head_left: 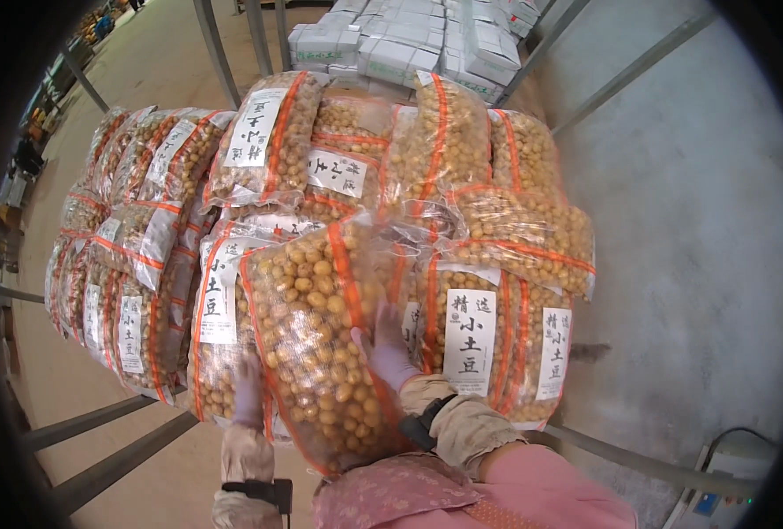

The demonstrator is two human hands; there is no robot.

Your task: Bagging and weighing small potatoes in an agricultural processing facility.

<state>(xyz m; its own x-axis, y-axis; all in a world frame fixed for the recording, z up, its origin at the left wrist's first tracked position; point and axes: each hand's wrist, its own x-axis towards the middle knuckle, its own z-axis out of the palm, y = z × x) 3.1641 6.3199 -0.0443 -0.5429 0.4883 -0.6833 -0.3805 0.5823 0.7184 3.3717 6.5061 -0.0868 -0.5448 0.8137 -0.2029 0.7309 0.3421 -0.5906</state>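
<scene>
A clear mesh-like bag of small potatoes (312, 353) with orange stripes lies tilted in front of me, its near end by my pink patterned apron (391, 494). My left hand (248, 392), in a pale purple glove, presses along its left side. Against its right side rests my right hand (391, 348), gloved alike, thumb apart and fingers stretched upward. The bag is held between both hands; some fingertips are hard to make out. Under and beside it are more such bags, including a white-labelled upright one (497, 344) on the right and another (219, 309) on the left.
Several potato bags (131, 247) are piled at the left, and others (440, 132) lie at the back. One bag (528, 234) lies crosswise at right. Metal rails (638, 458) surround the pile. White cartons (400, 48) are stacked beyond, and a grey wall (700, 229) stands right.
</scene>
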